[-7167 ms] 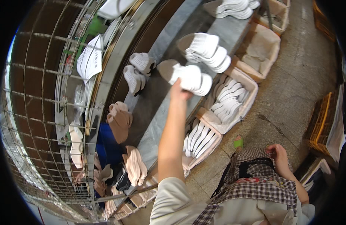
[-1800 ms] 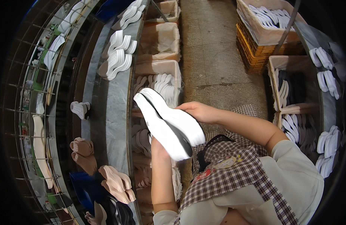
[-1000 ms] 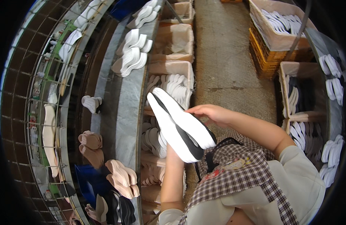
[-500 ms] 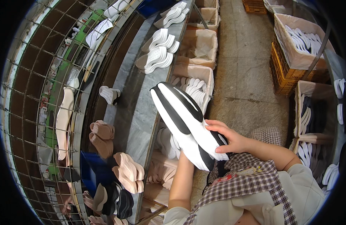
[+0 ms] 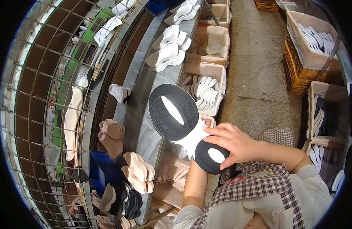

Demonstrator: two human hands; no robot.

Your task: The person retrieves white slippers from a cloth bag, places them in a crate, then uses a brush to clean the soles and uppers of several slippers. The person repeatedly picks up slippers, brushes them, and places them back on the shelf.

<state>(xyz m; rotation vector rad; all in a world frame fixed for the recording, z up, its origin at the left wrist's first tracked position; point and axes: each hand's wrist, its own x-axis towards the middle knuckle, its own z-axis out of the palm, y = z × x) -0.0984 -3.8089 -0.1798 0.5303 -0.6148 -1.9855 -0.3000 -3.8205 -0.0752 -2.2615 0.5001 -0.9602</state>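
A white shoe sole (image 5: 195, 138) with black tread pads at both ends is tilted so that its bottom faces me. My right hand (image 5: 237, 144) grips the near, narrower end, fingers across the white middle and thumb by the heel pad. Underneath, my left hand (image 5: 210, 121) supports it, mostly hidden; only a bit of finger shows at the sole's right edge. Whether a second sole lies behind this one, I cannot tell. The held piece hovers beside a grey bench (image 5: 153, 93).
White soles (image 5: 169, 56) stand in stacks along the bench. Nearer are pink soles (image 5: 138, 172), dark soles (image 5: 134, 203) and a blue bin (image 5: 101, 171). Lined crates (image 5: 212, 72) of soles sit right of the bench, more crates (image 5: 311, 68) across the aisle. Wire mesh (image 5: 38, 114) borders the left.
Two soles seen from the side have been turned, so one black tread bottom now faces me. My right hand has shifted slightly right, and the view has moved a little left.
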